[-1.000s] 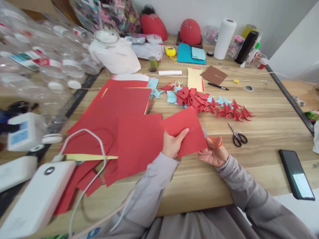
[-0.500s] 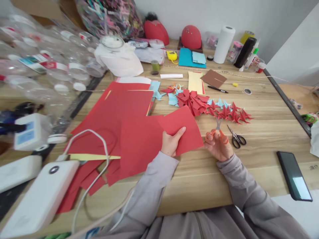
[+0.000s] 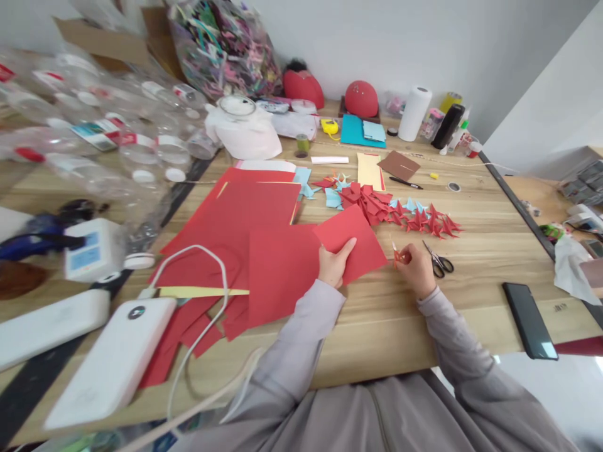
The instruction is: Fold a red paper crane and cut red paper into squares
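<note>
My left hand (image 3: pixel 334 263) grips a square of red paper (image 3: pixel 360 235) with the thumb on top, tilted above the table. Another red sheet (image 3: pixel 282 276) lies just left of it, partly hidden by my hand and sleeve. To the right, my right hand (image 3: pixel 417 270) is closed around orange-handled scissors (image 3: pixel 396 253), their blades pointing away from me beside the paper's right corner. Black-handled scissors (image 3: pixel 440 265) rest on the table beyond that hand. Folded red paper pieces (image 3: pixel 367 204) and light blue ones (image 3: pixel 333 198) lie in a row farther back.
Large red sheets (image 3: pixel 249 210) and red scraps spread to the left, near a white power bank (image 3: pixel 113 358) with a cable. Several plastic bottles (image 3: pixel 136 154) crowd the far left. A phone (image 3: pixel 528 320) lies at right, a brown sheet (image 3: pixel 399 165) and pen (image 3: pixel 406 182) behind.
My right hand has turned over, so its back now shows and the scissors appear edge-on near the paper. The left hand still holds the red square. The camera view has shifted.
</note>
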Demonstrator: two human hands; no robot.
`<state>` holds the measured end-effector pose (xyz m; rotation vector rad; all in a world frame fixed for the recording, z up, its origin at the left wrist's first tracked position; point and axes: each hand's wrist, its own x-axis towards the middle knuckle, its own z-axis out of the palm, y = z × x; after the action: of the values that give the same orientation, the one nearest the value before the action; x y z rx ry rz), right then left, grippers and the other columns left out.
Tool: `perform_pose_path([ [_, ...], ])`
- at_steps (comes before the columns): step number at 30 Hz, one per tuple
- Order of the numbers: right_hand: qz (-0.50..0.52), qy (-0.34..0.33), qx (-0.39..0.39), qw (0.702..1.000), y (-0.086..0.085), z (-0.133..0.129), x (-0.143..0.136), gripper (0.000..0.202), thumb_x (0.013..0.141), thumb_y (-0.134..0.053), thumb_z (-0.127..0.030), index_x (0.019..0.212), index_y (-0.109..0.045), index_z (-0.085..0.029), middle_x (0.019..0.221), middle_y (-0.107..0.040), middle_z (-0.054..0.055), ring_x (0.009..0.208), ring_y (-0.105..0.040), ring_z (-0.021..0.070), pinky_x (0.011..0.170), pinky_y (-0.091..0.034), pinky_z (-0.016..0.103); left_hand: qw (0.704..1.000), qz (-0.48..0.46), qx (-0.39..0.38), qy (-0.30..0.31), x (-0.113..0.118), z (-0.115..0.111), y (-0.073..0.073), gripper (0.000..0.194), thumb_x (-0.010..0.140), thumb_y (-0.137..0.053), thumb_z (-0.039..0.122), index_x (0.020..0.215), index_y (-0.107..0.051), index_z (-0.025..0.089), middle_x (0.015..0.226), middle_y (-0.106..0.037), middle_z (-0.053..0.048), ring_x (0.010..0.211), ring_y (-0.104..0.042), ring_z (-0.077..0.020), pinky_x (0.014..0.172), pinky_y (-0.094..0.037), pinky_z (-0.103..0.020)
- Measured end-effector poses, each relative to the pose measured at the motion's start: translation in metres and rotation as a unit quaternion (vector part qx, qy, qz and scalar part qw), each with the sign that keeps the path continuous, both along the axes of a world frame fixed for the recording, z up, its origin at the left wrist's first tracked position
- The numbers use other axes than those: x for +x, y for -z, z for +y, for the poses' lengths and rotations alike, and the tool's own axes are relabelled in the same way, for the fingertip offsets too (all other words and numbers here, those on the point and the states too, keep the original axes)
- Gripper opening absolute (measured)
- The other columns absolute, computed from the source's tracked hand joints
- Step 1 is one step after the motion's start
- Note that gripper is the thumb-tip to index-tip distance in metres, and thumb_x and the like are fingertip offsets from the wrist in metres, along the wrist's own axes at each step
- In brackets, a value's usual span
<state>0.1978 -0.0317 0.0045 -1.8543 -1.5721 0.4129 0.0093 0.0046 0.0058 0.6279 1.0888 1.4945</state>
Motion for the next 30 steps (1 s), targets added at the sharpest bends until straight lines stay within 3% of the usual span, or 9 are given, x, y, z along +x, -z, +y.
perform_pose_path([
  [3,-0.112,-0.008,-0.067,0.991,-0.004,0.0,0.01,0.01,0.063,-0.062,-0.013,0.062,-0.055,-0.019,0.06,-0.06,0.0,0.06,-0.055,0.0155,0.057,-0.034,0.025,1.0,-0.003,0.011,-0.002,0.002,0.003,0.003,0.05,0.053,-0.084,0.035,0.094,-0.066,0.012,0.101,-0.072,-0.014,0.093,-0.069,-0.0259,0.084,-0.055,-0.041],
  [9,-0.109,-0.011,-0.077,0.991,-0.017,-0.003,0.015,0.01,0.06,-0.063,-0.011,0.058,-0.057,-0.019,0.058,-0.062,-0.001,0.058,-0.055,0.0146,0.058,-0.036,0.025,0.997,0.045,0.055,0.019,0.003,0.008,0.017,0.042,0.057,-0.081,0.035,0.09,-0.068,0.012,0.098,-0.072,-0.013,0.093,-0.069,-0.0253,0.085,-0.055,-0.038],
  [12,-0.044,-0.024,-0.042,0.998,-0.019,-0.007,0.009,0.012,0.063,-0.067,-0.019,0.058,-0.056,-0.019,0.057,-0.06,-0.002,0.056,-0.054,0.0132,0.057,-0.039,0.024,0.996,0.064,0.065,0.013,0.004,0.01,0.021,0.038,0.058,-0.081,0.036,0.087,-0.069,0.013,0.093,-0.073,-0.011,0.093,-0.068,-0.0249,0.086,-0.054,-0.037],
  [15,0.085,-0.022,0.009,0.996,-0.016,-0.011,0.001,0.023,0.062,-0.072,-0.033,0.061,-0.055,-0.018,0.06,-0.061,0.0,0.058,-0.056,0.0144,0.058,-0.043,0.026,0.996,0.066,0.058,0.007,0.005,0.011,0.023,0.04,0.057,-0.082,0.034,0.089,-0.069,0.014,0.091,-0.074,-0.01,0.095,-0.068,-0.0249,0.087,-0.054,-0.037],
  [20,0.302,-0.062,-0.012,0.951,-0.011,-0.017,-0.009,0.032,0.058,-0.077,-0.04,0.068,-0.055,-0.019,0.068,-0.066,0.002,0.063,-0.061,0.0152,0.063,-0.05,0.03,0.998,0.05,0.043,0.026,0.006,0.009,0.021,0.041,0.056,-0.082,0.036,0.087,-0.07,0.014,0.092,-0.073,-0.01,0.095,-0.068,-0.0256,0.087,-0.054,-0.038],
  [27,0.343,-0.056,0.01,0.938,-0.011,-0.003,-0.01,0.031,0.054,-0.082,-0.035,0.068,-0.059,-0.019,0.077,-0.069,0.004,0.07,-0.064,0.0165,0.067,-0.053,0.03,0.997,-0.033,0.018,0.06,0.001,0.005,0.007,0.048,0.052,-0.084,0.034,0.093,-0.069,0.014,0.098,-0.073,-0.011,0.096,-0.068,-0.0257,0.087,-0.054,-0.04],
  [30,0.385,-0.104,0.007,0.917,-0.008,0.008,-0.015,0.031,0.053,-0.083,-0.035,0.066,-0.06,-0.02,0.078,-0.068,0.002,0.068,-0.063,0.0152,0.062,-0.052,0.027,0.99,-0.084,-0.014,0.11,0.0,0.001,0.004,0.05,0.051,-0.085,0.033,0.094,-0.068,0.015,0.099,-0.073,-0.01,0.094,-0.068,-0.0254,0.087,-0.054,-0.041],
])
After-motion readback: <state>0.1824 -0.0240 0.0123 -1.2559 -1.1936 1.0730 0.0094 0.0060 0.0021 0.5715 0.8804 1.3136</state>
